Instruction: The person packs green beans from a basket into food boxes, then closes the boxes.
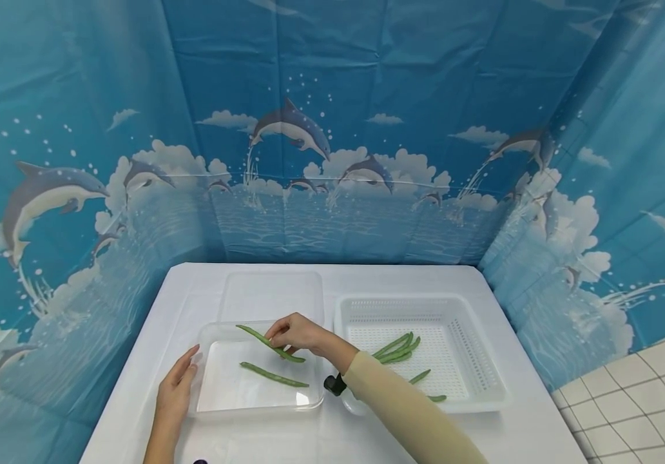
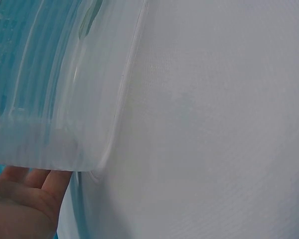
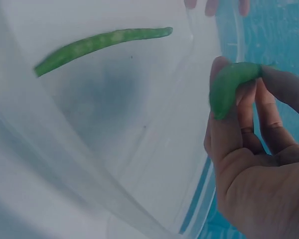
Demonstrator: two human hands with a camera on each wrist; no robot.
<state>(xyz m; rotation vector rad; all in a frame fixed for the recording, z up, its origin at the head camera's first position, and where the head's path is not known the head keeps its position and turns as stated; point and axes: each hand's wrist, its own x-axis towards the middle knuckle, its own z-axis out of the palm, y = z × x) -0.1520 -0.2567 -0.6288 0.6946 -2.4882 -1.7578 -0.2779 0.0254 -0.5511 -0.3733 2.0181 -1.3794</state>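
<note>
We see a plain, pale yellow sleeve (image 1: pixel 408 406) on the right forearm (image 1: pixel 341 353), its narrow cuff (image 1: pixel 354 370) stopping short of the wrist. By that cuff shows a small black device (image 1: pixel 335 385) with a rounded outline (its finer parts are too small for us to read). Our right hand (image 1: pixel 298 332), left hand (image 1: pixel 174 390) and visible left forearm (image 1: pixel 161 438) are bare.

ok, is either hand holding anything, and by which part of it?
Right hand: a green bean, pinched around its middle, ends sticking out. Left hand: at the clear container's side, no grip visible.
</note>
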